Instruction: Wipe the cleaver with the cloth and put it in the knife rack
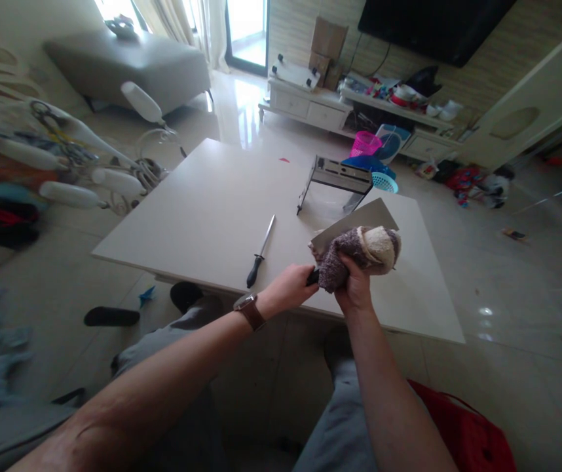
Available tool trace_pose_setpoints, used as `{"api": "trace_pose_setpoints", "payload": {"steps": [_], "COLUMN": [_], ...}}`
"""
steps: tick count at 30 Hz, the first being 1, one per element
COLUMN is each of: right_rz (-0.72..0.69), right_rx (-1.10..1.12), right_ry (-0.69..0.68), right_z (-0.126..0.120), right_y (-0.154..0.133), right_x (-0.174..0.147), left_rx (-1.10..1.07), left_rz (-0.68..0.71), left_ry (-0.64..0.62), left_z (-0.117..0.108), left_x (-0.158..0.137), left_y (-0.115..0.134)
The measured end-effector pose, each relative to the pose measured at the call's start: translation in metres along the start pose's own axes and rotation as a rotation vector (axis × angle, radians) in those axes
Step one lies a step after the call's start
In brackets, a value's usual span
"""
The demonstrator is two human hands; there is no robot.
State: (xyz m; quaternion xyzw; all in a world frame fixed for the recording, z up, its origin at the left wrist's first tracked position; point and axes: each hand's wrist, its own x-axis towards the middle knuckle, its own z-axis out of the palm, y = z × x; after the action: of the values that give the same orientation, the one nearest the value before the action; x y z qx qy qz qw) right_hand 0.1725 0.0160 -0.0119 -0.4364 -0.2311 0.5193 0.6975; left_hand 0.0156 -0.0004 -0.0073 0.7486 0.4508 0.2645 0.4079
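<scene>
My left hand [295,286] is closed round the black handle of a cleaver [359,219], whose broad grey blade points to the far right. A brown and cream cloth [347,259] is bunched in my right hand [357,285] and lies against the near side of the blade. It hides the blade's lower part and some of my fingers. Both hands are above the near edge of the white table [202,216]. On the tabletop, left of my hands, lies a sharpening steel [261,252] with a black handle. Beyond the cloth stands a knife block frame [337,187] with clear sides.
A small red scrap [284,160] lies near the table's far edge. Behind the table are a pink basket [365,143] and a light blue basket [384,183]. A lamp with white shades [141,101] stands at the left. A red bag [468,426] is at the lower right.
</scene>
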Motion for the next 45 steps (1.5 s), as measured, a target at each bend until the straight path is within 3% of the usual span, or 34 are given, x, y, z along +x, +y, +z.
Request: {"api": "trace_pose_setpoints", "payload": {"steps": [6,17,23,28,45], "right_rz": [0.023,-0.056,-0.011,-0.004,-0.037], "right_rx": [-0.091,-0.219,-0.097,-0.135,-0.295], "right_ry": [-0.045,-0.007,-0.055,0.002,-0.009], "right_z": [0.003,-0.014,-0.002,0.004,-0.005], "right_y": [-0.006,-0.027,-0.015,-0.013,-0.016], "right_x": [-0.002,0.010,-0.001,-0.002,0.005], "left_rx": [-0.017,0.062,0.009,-0.015,0.126], "left_rz": [0.043,0.006,0.045,0.029,-0.020], "left_ry": [0.021,0.017,0.038,0.047,0.052], "left_z": [0.005,-0.028,0.001,0.015,-0.016], "left_x": [-0.003,0.005,0.001,-0.001,0.007], "left_y": [0.001,0.001,0.001,0.003,-0.002]}}
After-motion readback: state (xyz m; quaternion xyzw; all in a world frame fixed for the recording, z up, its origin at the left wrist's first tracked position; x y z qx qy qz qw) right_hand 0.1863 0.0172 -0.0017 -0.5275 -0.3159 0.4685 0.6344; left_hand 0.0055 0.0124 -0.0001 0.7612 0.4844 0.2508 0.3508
